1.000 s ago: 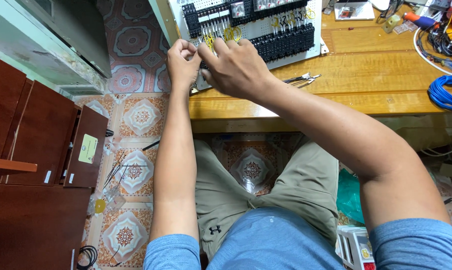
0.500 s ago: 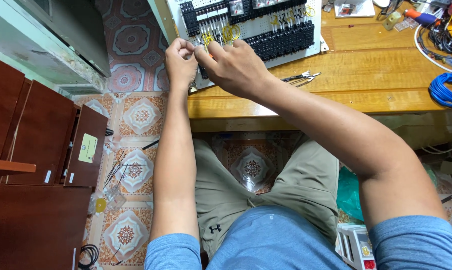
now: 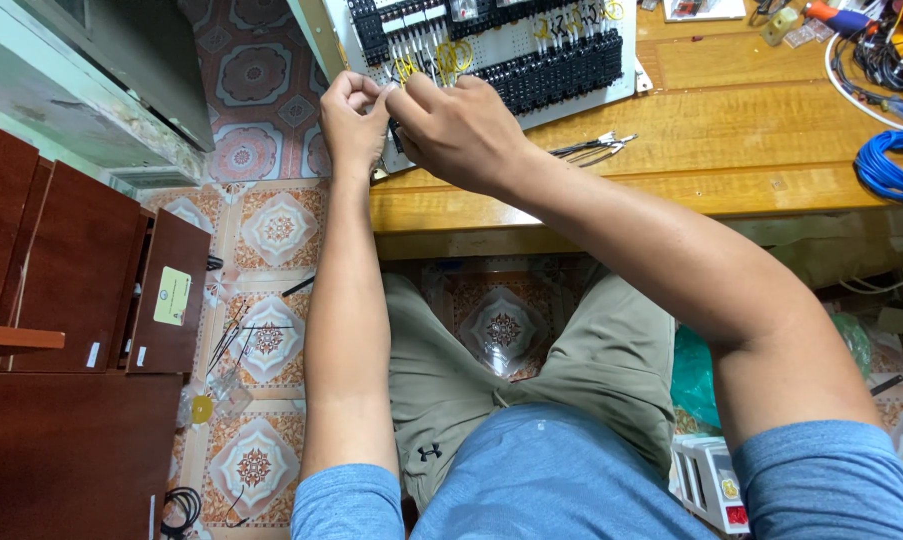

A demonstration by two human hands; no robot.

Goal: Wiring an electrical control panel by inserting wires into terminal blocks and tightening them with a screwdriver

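Hands meet at the near left corner of the wiring panel (image 3: 571, 75), which lies flat on the wooden bench (image 3: 731, 150), its long axis running away rightward from them. Left hand (image 3: 351, 120) is curled nearly closed, fingertips pinched; right hand (image 3: 461, 130) likewise. What they pinch is too small to tell. Pliers (image 3: 591, 148) lie just right of the right hand.

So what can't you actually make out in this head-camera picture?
- Whatever the left hand and right hand pinch: hidden by the fingers.
- White panel with black terminal rows and yellow wires: top cut off by the edge.
- Coiled blue cable: cut off at the right edge.
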